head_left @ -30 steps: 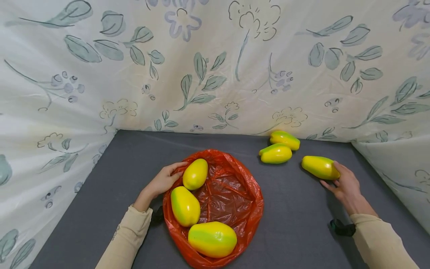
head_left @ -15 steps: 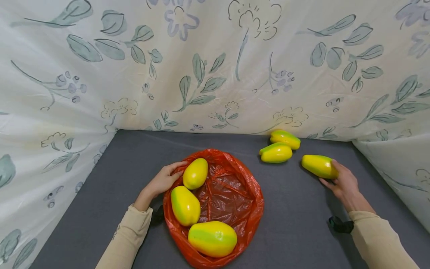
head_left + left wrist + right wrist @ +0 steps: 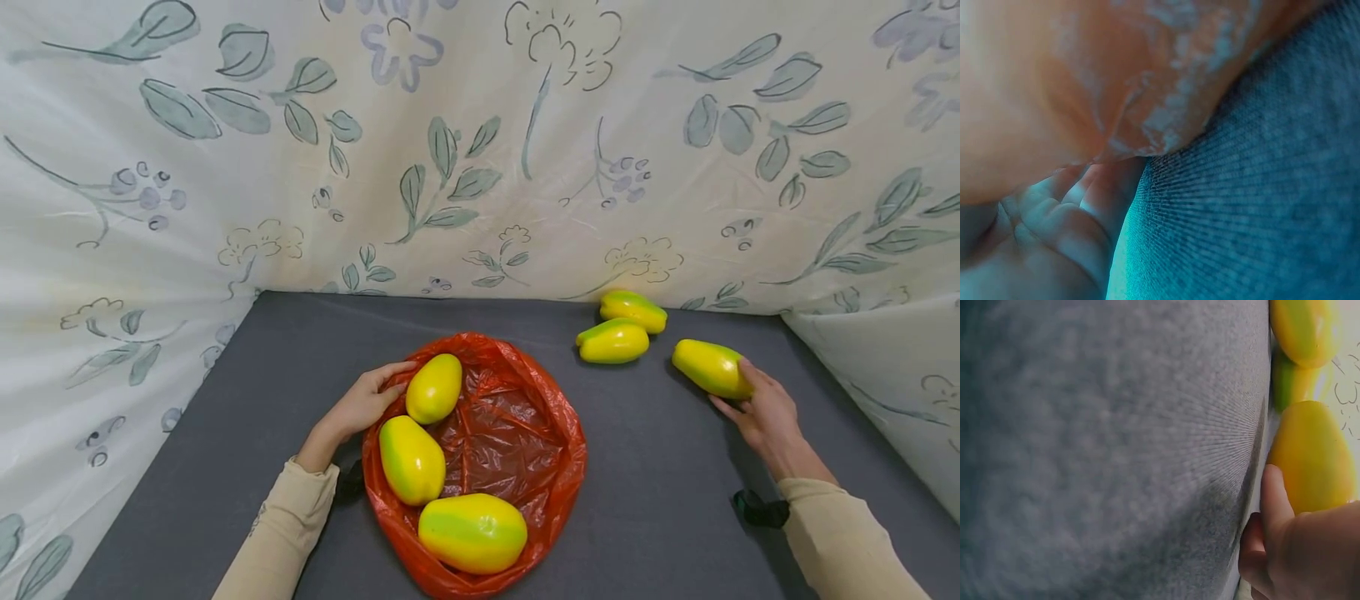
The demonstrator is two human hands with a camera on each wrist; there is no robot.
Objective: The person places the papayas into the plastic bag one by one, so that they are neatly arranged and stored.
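Note:
In the head view a red plastic bag (image 3: 517, 458) lies spread open on the dark cloth, its rim rolled into a ring. Three yellow-green papayas sit inside along its left and front: a small papaya (image 3: 434, 389), a middle papaya (image 3: 412, 461) and a large papaya (image 3: 473, 533). My left hand (image 3: 365, 400) holds the bag's left rim, beside the small papaya; the left wrist view shows its fingertips hidden behind the plastic. At the right, my right hand (image 3: 765, 414) grips the near end of another papaya (image 3: 708, 367), thumb on top and fingers beneath.
Two more papayas lie close together at the back: a rear papaya (image 3: 633, 311) by the curtain and a front papaya (image 3: 612, 341). A flower-patterned curtain (image 3: 480, 167) encloses the back and both sides of the dark cloth (image 3: 645, 500).
My right hand and the papaya it grips have shifted slightly up and to the left. The left hand, bag and other papayas keep their places.

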